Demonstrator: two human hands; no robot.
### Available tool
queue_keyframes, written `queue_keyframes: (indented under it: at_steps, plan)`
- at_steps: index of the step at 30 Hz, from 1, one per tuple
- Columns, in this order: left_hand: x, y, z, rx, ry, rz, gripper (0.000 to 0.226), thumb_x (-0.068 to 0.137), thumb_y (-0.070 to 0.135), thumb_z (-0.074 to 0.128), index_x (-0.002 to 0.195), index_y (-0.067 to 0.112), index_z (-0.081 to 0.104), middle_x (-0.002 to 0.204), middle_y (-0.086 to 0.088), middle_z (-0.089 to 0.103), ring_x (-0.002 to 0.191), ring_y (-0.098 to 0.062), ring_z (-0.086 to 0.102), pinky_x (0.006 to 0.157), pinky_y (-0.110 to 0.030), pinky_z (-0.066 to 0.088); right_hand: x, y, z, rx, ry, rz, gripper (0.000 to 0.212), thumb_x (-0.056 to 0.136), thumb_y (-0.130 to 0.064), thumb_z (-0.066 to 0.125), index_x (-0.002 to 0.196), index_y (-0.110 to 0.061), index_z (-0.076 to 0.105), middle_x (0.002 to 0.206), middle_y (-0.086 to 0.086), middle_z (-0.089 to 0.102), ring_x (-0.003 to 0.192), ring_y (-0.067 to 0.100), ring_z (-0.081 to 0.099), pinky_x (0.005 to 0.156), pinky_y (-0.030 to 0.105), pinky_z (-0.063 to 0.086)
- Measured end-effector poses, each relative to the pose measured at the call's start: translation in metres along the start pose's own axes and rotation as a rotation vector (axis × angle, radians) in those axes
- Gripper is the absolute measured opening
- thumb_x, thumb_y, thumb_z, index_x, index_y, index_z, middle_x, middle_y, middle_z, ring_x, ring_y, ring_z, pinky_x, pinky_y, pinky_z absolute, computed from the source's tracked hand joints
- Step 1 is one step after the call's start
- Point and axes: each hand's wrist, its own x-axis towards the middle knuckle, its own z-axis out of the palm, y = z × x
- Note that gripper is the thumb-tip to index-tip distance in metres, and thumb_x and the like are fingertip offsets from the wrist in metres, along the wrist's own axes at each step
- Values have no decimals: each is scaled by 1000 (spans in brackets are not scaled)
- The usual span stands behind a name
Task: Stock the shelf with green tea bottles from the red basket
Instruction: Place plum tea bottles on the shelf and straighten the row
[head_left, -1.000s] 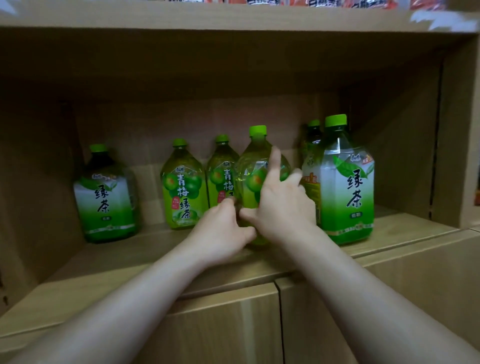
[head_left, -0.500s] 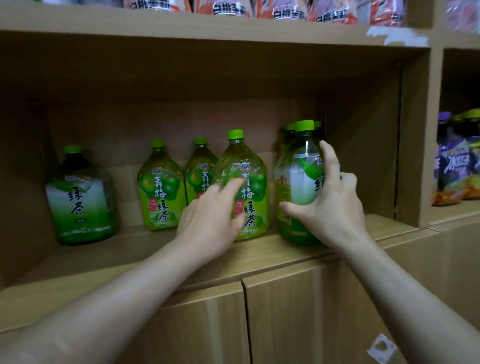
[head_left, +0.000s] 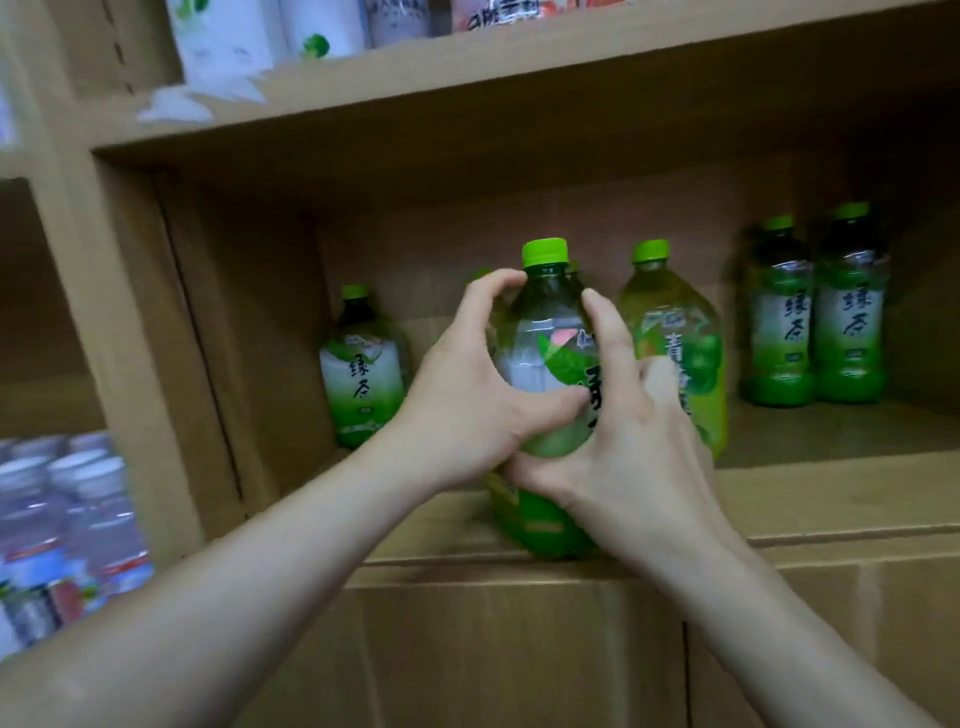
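1. Hands: left hand (head_left: 467, 395) and right hand (head_left: 623, 452) both curled round one upright green tea bottle (head_left: 545, 338).
2. Bottle stands at shelf (head_left: 831, 499) front edge; yellow-green bottle (head_left: 680, 353) just beside its right.

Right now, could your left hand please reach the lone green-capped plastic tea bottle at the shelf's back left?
Probably, once freed: the left hand grips the front green-labelled bottle, yet nothing stands between it and the lone bottle.
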Motion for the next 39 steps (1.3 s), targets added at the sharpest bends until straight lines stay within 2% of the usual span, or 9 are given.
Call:
queue_keyframes:
  at_steps: [2,4,9,13,16,23,28,33,39]
  plan:
    - [-7,-17,-22,-3,2,-44,83,65,22,86,131,36,37,116,32,44,106,26,41,91,-1,33,6,-10,17,47,-86,-43,120,54,-65,76,140,-59,-7,108,1,36,87,24,54,71,38,49]
    - [-11,-34,-44,-40,-20,-93,84,65,21,86,130,39,37,124,23,47,116,9,48,101,-18,42,16,-16,28,137,-208,-76,115,59,-63,77,139,-61,-6,114,0,36,92,21,54,77,34,47]
    - [-13,-54,-79,75,-88,-134,96,62,37,86,141,34,30,135,8,52,122,-1,53,107,-36,42,45,-6,40,432,-502,-46,100,76,-35,79,146,-51,9,137,-10,50,121,13,53,96,37,51]
    - [-33,-39,-76,873,38,274,96,66,34,82,145,29,27,146,-9,41,133,-27,41,105,-48,42,55,-8,46,444,-587,61,103,73,-31,80,149,-45,12,134,-13,47,107,16,60,76,45,61]
    - [-49,-46,-69,1297,-185,530,88,59,47,83,134,23,44,147,-19,40,131,-38,42,98,-52,45,58,-16,56,427,-567,43,95,78,-23,77,148,-45,16,120,-9,54,98,20,64,72,46,61]
    - [-39,-79,-70,1368,-255,261,96,52,40,86,136,17,43,149,-17,37,133,-38,40,87,-47,54,69,-21,85,487,-537,23,86,90,-17,65,150,-46,9,107,-10,54,105,20,59,79,44,59]
    - [-33,-101,-90,1484,-220,146,66,57,19,83,118,18,59,136,-16,53,113,-37,56,43,-28,50,80,-45,124,554,-634,120,85,90,-7,55,144,-57,12,133,1,52,103,23,58,71,40,61]
    - [-10,-101,-87,1449,-304,11,65,88,21,63,143,24,28,155,-16,9,136,-44,25,83,-45,55,94,-55,134,718,-743,256,77,90,-3,47,140,-58,27,147,7,42,125,38,49,80,46,56]
    - [-4,-117,-94,1474,-213,56,69,88,26,60,146,26,23,153,-15,15,130,-36,36,84,-43,52,92,-44,151,850,-741,304,73,90,0,51,140,-50,34,131,-5,41,122,24,46,86,46,56]
